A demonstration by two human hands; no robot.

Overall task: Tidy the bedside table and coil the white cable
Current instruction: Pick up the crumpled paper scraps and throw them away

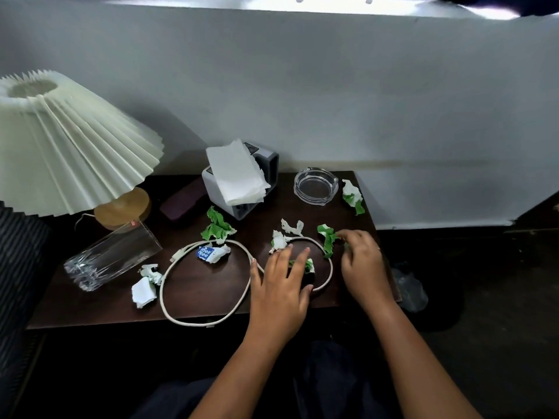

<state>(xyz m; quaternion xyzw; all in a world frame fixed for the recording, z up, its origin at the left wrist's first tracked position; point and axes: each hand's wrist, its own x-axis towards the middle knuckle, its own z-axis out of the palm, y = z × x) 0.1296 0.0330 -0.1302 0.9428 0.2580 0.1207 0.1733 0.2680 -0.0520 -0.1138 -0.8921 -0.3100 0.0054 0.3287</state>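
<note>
Two hands were down on the tabletop [196, 282]. Your left hand [281, 282] lay flat, fingers spread, right over the crossing of the white cable [193, 322], whose figure-eight stretched away to its left. Your right hand [363, 261] curled at a green scrap [328, 241] beside the small loop. Whether it was pinching it, I couldn't tell. Your left sat nearer the cable.
</note>
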